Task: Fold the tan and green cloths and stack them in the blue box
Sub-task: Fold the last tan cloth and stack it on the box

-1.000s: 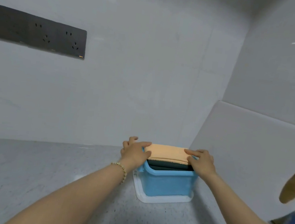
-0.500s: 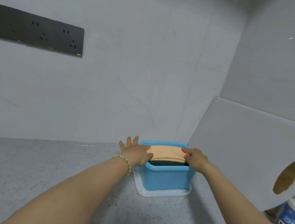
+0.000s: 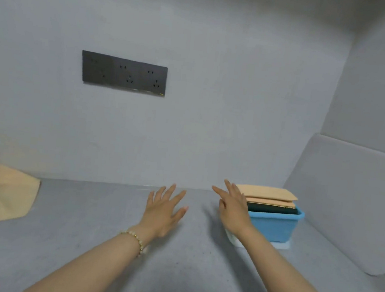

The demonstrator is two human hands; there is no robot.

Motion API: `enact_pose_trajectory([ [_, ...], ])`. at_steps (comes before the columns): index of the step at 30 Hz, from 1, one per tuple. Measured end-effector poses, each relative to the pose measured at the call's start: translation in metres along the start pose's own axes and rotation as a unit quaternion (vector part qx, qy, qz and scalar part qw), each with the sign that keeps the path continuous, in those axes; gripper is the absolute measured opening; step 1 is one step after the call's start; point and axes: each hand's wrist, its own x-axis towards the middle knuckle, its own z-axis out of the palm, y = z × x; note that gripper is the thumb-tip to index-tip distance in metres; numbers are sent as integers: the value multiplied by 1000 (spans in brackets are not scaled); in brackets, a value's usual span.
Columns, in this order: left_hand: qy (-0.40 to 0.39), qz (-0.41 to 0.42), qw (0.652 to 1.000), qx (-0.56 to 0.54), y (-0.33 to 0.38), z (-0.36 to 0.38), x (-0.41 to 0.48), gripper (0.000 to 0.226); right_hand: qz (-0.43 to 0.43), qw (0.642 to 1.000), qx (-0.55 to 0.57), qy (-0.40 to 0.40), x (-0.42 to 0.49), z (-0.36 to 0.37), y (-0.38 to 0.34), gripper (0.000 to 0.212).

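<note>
The left hand [image 3: 163,211] hung wide and empty left of the blue box [image 3: 273,227], the right hand [image 3: 232,207] wide beside it. A folded tan cloth [image 3: 267,194] topped the green cloth [image 3: 272,209] inside, stacked to fit. A loose tan cloth [image 3: 1,193] waited far left.

Loose tan cloth [image 3: 1,193] cut by left edge; right hand [image 3: 234,210] hides blue box [image 3: 273,227] left end; green cloth [image 3: 273,209] mostly covered.

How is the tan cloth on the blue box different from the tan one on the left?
The boxed tan cloth is folded into a neat rectangle; the left tan cloth lies loose and rumpled. The boxed tan cloth tops the blue box; the left tan cloth lies on the counter. Both are tan.
</note>
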Motion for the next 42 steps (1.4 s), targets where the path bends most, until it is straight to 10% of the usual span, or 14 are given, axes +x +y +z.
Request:
enact_pose_trajectory([
  [14, -38, -294, 955, 11, -290, -52, -170, 65, -120, 960, 32, -251, -33, 194, -228, 48],
  [25, -63, -313, 946, 52, -319, -43, -143, 73, -126, 971, 8, -204, -37, 221, -233, 51],
  [42, -125, 99, 985, 67, -122, -33, -153, 65, -17, 989, 149, -3, -59, 143, -143, 43],
])
